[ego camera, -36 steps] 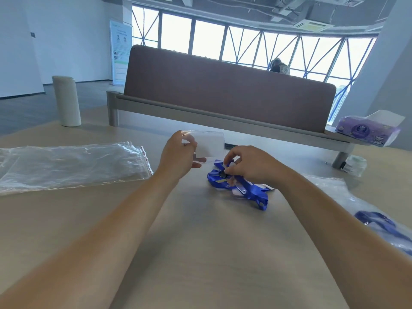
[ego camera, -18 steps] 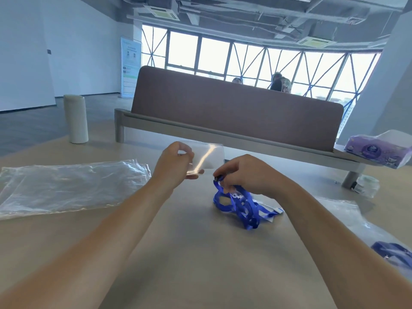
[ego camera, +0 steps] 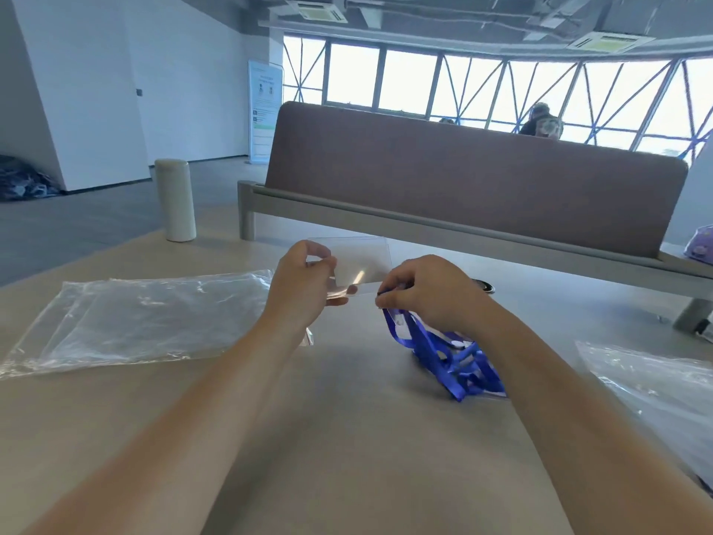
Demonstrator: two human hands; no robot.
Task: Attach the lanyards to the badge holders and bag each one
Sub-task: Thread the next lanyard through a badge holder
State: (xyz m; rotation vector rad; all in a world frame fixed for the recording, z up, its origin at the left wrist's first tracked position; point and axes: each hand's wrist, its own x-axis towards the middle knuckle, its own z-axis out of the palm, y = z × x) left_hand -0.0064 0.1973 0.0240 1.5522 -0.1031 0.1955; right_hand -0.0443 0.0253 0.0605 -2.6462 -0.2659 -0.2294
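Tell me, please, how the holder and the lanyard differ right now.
The holder is a clear, flat rectangle; the lanyard is a blue, bunched strap. The holder is wholly off the table, pinched by the left hand; the lanyard trails onto the table from the right hand. Shared: each is held by one hand.

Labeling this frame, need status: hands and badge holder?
Left hand pinches clear badge holder, held up. Right hand pinches blue lanyard end at holder's edge. Clip join not visible. Nothing blocking.
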